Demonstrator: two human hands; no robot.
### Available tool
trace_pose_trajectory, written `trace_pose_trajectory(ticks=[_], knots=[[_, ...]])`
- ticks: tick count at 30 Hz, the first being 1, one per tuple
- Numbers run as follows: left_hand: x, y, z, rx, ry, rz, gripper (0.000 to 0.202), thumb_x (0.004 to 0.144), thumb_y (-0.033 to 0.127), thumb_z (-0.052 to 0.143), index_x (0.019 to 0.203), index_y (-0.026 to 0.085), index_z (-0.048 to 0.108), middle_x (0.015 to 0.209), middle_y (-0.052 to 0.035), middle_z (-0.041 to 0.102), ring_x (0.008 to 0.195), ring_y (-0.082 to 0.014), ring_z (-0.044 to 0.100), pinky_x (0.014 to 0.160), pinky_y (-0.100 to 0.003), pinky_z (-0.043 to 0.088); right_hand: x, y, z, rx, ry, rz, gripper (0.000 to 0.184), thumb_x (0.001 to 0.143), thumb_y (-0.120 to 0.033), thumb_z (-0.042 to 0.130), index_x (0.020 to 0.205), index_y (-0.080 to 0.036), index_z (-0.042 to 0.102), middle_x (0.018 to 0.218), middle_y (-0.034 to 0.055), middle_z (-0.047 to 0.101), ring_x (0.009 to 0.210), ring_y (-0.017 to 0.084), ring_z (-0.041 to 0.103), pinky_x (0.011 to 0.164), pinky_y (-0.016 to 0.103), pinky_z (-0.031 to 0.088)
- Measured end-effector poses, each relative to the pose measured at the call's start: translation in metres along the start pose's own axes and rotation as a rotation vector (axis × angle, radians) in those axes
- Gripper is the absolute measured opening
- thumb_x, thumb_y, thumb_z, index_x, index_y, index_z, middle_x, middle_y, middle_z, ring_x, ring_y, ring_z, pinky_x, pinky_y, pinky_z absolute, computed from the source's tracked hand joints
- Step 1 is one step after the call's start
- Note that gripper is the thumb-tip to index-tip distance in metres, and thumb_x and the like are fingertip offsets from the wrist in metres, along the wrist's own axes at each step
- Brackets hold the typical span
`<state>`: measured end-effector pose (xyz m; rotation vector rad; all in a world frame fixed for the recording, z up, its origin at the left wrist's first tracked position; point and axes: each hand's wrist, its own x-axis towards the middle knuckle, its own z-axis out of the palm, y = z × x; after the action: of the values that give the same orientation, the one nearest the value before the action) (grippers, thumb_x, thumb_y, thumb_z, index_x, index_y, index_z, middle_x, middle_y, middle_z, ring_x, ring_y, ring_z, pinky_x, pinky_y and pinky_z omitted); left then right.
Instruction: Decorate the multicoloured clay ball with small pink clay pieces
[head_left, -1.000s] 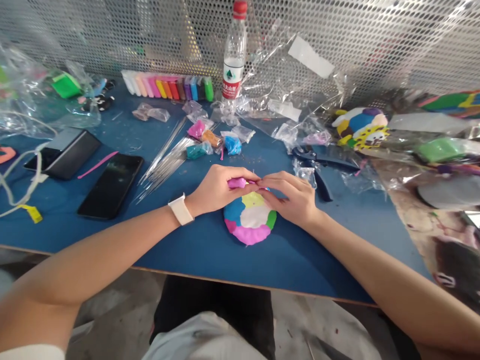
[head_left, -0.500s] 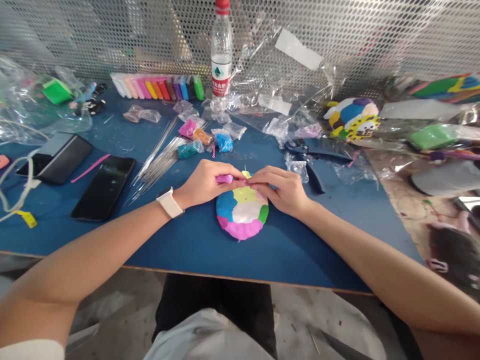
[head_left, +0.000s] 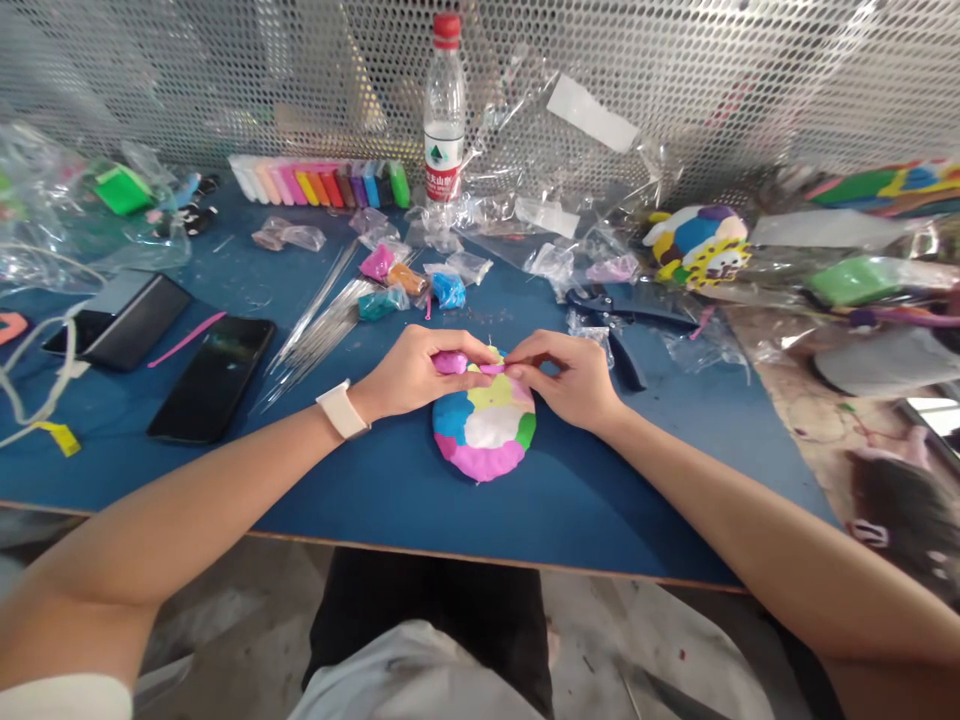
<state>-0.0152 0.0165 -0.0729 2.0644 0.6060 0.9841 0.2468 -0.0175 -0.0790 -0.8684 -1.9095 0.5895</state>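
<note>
A round disc covered in patches of coloured modelling clay point(head_left: 489, 428) lies on the blue table in front of me. Its patches are pink, blue, white, green and yellow. Over its far edge, my left hand point(head_left: 420, 368) is closed on a lump of pink clay point(head_left: 450, 362), which shows between thumb and fingers. My right hand point(head_left: 566, 372) pinches the end of a small pink strip of clay point(head_left: 492, 369) that stretches between both hands' fingertips. My fingers hide part of the disc's far side.
Thin metal wires point(head_left: 319, 330) and a black phone point(head_left: 212, 380) lie to the left. Wrapped clay lumps point(head_left: 382, 262), a row of coloured clay packs point(head_left: 319, 183) and a water bottle point(head_left: 444, 120) stand behind. Dark-handled pliers point(head_left: 626, 318) rest at the right.
My fingertips have drawn slightly apart, and a pink clay strip now shows between them. The disc has stayed in place, and the view has tilted a little.
</note>
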Motion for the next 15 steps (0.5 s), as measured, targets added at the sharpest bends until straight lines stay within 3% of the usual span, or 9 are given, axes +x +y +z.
trace_pose_trajectory(ticks=[3, 7, 15], knots=[[0.0004, 0.0002, 0.0004, 0.032, 0.041, -0.009, 0.029, 0.097, 0.05, 0.086, 0.109, 0.023, 0.09, 0.101, -0.0074, 0.089, 0.088, -0.0189, 0.084, 0.078, -0.025, 0.065, -0.0001, 0.0016, -0.0003, 0.054, -0.03, -0.012, 0.022, 0.1, -0.046, 0.086, 0.103, -0.024, 0.085, 0.095, 0.0057, 0.083, 0.074, 0.016, 0.075, 0.062, 0.028, 0.062], [0.001, -0.0007, -0.0005, 0.02, 0.045, -0.017, 0.029, 0.098, 0.05, 0.086, 0.109, 0.024, 0.09, 0.101, -0.0071, 0.089, 0.085, -0.0176, 0.083, 0.073, -0.025, 0.063, -0.0004, 0.0031, -0.001, 0.095, -0.071, -0.032, 0.013, 0.098, -0.036, 0.089, 0.104, -0.025, 0.086, 0.098, 0.0053, 0.083, 0.073, 0.015, 0.075, 0.06, 0.026, 0.061], [0.0026, 0.0023, -0.0009, -0.028, -0.036, -0.004, 0.029, 0.094, 0.05, 0.09, 0.106, 0.023, 0.09, 0.105, -0.0083, 0.089, 0.093, -0.0216, 0.086, 0.083, -0.027, 0.068, 0.0009, 0.0048, -0.0017, 0.218, -0.092, 0.072, 0.013, 0.094, -0.034, 0.093, 0.099, -0.024, 0.086, 0.096, 0.0047, 0.083, 0.076, 0.015, 0.076, 0.061, 0.026, 0.06]])
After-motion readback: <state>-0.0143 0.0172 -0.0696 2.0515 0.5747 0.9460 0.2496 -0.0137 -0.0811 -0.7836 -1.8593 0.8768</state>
